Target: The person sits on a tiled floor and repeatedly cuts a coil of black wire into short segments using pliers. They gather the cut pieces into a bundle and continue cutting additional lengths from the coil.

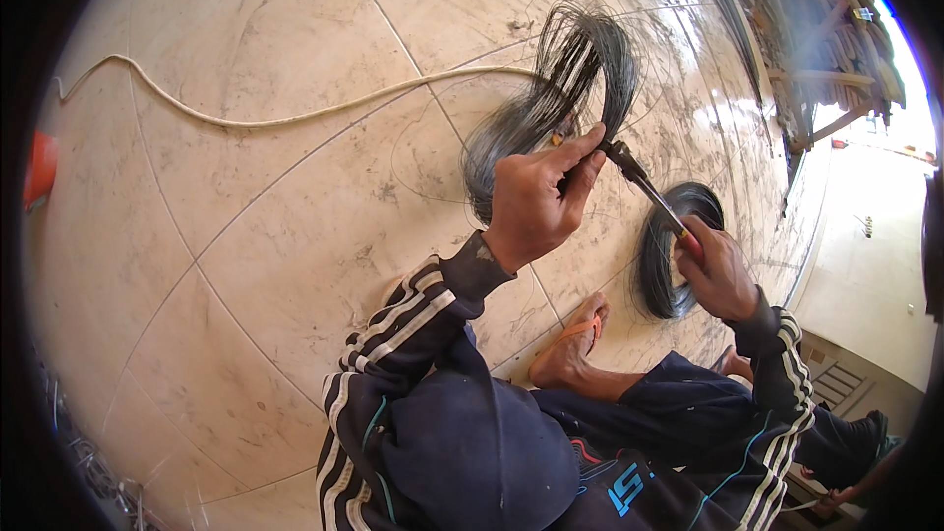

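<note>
My left hand (543,189) pinches a looped bundle of thin dark wire (615,64) between thumb and fingers. Many loose strands spread from the bundle, which fans out above and behind the hand over the tiled floor. In my right hand (720,270) is a pair of pincers (646,187) with red handles, the fingers wrapped round them. The dark head of the pincers meets the wire just beside my left fingertips; whether the jaws bite on a strand is too small to tell. Beneath the right hand, a second round coil of wire (651,270) lies on the floor.
A pale cable (246,124) snakes across the smudged tiles (265,226) from the left to the wire bundle. An orange-red container (41,169) stands at the far left. Stacked wood (826,39) fills the upper right. My sandalled foot (580,339) rests near the coil.
</note>
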`<act>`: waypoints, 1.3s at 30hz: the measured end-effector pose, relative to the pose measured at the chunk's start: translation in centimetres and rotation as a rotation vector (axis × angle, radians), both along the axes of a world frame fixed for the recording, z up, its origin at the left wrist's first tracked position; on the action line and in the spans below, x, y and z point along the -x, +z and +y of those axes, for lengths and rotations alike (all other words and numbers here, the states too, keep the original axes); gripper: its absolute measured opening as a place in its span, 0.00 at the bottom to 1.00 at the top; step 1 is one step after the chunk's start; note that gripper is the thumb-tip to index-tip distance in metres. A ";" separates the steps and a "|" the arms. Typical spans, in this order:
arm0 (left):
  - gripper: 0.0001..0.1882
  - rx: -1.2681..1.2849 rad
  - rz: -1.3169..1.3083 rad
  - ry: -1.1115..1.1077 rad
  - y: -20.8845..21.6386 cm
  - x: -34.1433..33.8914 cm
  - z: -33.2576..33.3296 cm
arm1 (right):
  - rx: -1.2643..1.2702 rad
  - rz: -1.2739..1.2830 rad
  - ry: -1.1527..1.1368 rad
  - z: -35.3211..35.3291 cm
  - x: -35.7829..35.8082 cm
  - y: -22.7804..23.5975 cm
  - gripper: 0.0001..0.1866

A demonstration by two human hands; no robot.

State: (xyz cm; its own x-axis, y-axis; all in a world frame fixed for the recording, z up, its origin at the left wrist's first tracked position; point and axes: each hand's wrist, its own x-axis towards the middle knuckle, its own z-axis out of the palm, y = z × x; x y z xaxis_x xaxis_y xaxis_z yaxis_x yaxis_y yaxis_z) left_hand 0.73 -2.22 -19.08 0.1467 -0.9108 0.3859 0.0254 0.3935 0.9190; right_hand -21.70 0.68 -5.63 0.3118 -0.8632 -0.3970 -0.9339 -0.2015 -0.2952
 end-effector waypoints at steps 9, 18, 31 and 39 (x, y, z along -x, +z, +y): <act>0.13 -0.014 0.005 -0.012 -0.1 -0.2 0.4 | -0.722 -0.277 -0.481 0.5 -0.9 -0.9 0.15; 0.11 -0.013 -0.044 0.034 0.5 -0.4 0.2 | 0.037 0.157 -0.055 -0.6 -0.3 -0.4 0.08; 0.16 -0.215 0.084 -0.118 0.5 0.1 -0.4 | -0.478 -0.039 -0.367 -1.8 -0.5 3.1 0.08; 0.16 -0.200 0.164 -0.136 0.1 0.5 -0.2 | -0.285 -0.125 -0.283 -1.5 -0.6 4.3 0.32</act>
